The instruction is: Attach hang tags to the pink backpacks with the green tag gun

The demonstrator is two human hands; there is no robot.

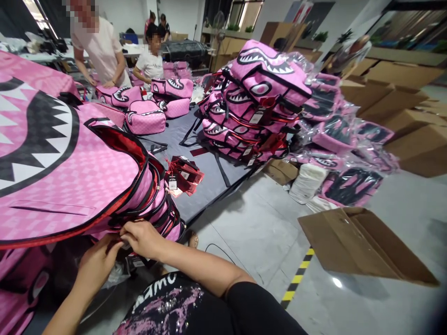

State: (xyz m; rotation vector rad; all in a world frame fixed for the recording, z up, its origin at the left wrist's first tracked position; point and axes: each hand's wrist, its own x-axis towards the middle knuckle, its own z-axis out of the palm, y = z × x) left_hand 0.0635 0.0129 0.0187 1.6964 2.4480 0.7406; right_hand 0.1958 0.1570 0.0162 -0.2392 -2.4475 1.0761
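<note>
A large pink backpack with a black and white shark-mouth print lies in front of me on the left. Its front compartment gapes and shows red lining. Below its near edge my left hand pinches with thumb and fingers. My right hand is closed at the same spot, its fingertips meeting those of my left. What they hold is small and hidden by the fingers. More pink bags with black zippers are stacked under the backpack. A bunch of red and black hang tags rests on the table beside it.
On the grey table stands a tall pile of pink backpacks, with smaller pink bags farther back. Plastic-wrapped bags are heaped at the right. An opened cardboard box lies on the floor. Two people work across the table.
</note>
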